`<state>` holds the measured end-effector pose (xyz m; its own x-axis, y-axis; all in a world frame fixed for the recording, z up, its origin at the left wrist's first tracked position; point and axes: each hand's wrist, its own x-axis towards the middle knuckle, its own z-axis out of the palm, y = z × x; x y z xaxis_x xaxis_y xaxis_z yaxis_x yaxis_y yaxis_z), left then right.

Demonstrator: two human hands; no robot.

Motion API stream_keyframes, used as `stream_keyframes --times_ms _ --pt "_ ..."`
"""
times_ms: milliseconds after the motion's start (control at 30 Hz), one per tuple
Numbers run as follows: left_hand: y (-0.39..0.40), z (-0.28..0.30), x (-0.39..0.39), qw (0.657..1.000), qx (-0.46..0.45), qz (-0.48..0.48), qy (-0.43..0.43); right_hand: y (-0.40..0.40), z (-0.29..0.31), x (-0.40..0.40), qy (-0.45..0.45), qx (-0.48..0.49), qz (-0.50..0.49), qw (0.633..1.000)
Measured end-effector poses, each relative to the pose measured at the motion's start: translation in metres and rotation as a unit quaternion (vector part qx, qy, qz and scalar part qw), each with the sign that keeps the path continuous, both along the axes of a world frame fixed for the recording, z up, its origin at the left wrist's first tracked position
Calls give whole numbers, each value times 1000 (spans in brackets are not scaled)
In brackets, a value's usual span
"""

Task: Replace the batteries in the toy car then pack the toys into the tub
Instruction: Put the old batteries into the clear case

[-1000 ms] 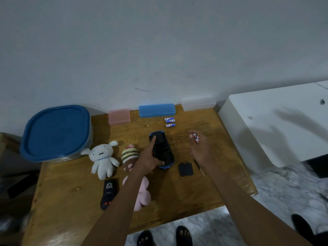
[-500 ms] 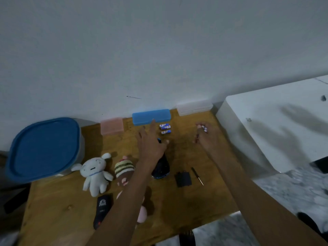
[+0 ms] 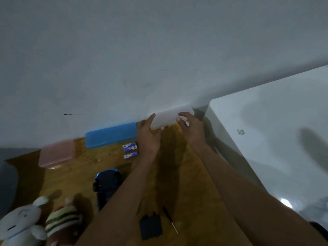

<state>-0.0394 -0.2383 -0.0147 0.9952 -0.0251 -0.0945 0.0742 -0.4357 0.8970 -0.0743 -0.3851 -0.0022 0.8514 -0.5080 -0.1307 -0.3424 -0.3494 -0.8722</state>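
Behind both hands' fingers [image 3: 154, 118], toy car [image 3: 108, 183].

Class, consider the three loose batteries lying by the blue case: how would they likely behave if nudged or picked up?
The batteries are small cylinders lying on their sides on the flat wooden table, so a nudge would probably set them rolling. They look rigid and smooth-wrapped, so likely a little slippery to pinch. They are probably dense for their size.
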Motion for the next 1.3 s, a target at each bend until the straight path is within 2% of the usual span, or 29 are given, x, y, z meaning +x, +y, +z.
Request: stream_keyframes --times_ms 100,167,300,533,633,767,900,967,1100,1300 --pt "-10 -13 11 999 34 19 -29 -8 -24 9 -23 0 30 999" --pt "-14 -17 15 997 59 29 -47 -13 -36 13 -43 -41 48 997" --pt "-17 -28 16 995 58 52 -55 -16 -48 17 -52 -76 51 994" --pt "-13 -34 13 995 21 36 -89 -12 -31 23 -117 -103 21 988" --pt "-12 -32 8 996 4 39 -74 -12 -21 34 -126 -114 6 985" --pt "-8 -36 5 995 33 31 -88 -12 -11 47 -121 -117 4 986" --pt "-5 -36 11 993 73 -5 -93 -12 -12 47 -102 -174 -6 980" --pt "-6 -35 15 993 74 -15 -91 -12 -18 45 -124 -250 15 960" --pt "-6 -35 18 993 65 -29 -96 -19 -37 53 -184 -397 79 896" --pt "-5 -41 20 992 52 -34 -107 -25 -57 72 -194 -481 126 846"
